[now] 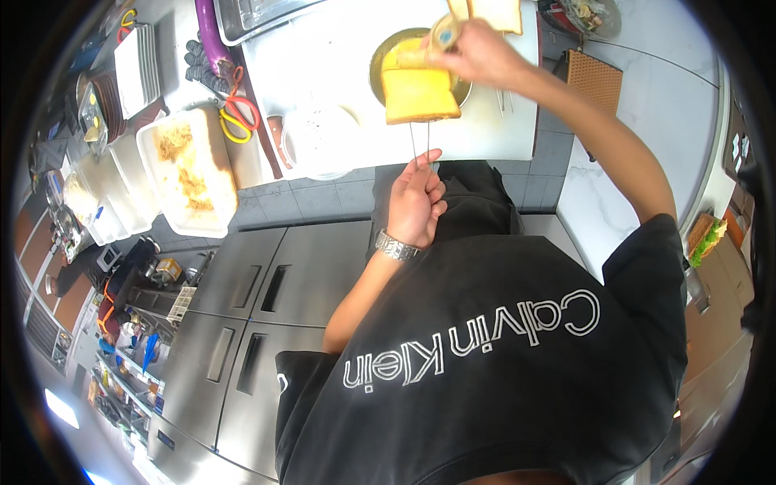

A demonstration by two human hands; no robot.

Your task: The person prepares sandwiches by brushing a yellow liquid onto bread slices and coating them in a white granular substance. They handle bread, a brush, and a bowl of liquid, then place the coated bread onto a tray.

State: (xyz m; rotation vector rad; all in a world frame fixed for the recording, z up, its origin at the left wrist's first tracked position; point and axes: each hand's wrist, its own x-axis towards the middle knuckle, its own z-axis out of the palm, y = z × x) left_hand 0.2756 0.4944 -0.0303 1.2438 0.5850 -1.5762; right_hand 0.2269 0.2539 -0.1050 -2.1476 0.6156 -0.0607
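My left hand (417, 200), a metal-banded watch on its wrist, pinches two thin metal skewers (420, 142). Their far ends meet a yellow-coated bread slice (421, 97) above the near part of a round metal bowl (377, 66). More yellow, perhaps egg mixture or bread, shows in the bowl behind the slice. My right hand (470, 54) is closed around a tan, round-ended object (447, 33) with a blue spot on its end, over the bowl's far side; its lower part is blurred and cannot be identified. Plain bread slices (497, 13) lie beyond this hand. More thin metal rods show below my right wrist.
Left on the counter are a lidded white tub (321, 142), scissors (242, 118), an eggplant (212, 30), a metal tray (260, 15) and a plastic container of brown crumbs (188, 170). Steel cabinets (279, 273) stand at lower left. Another person (109, 303) is far left.
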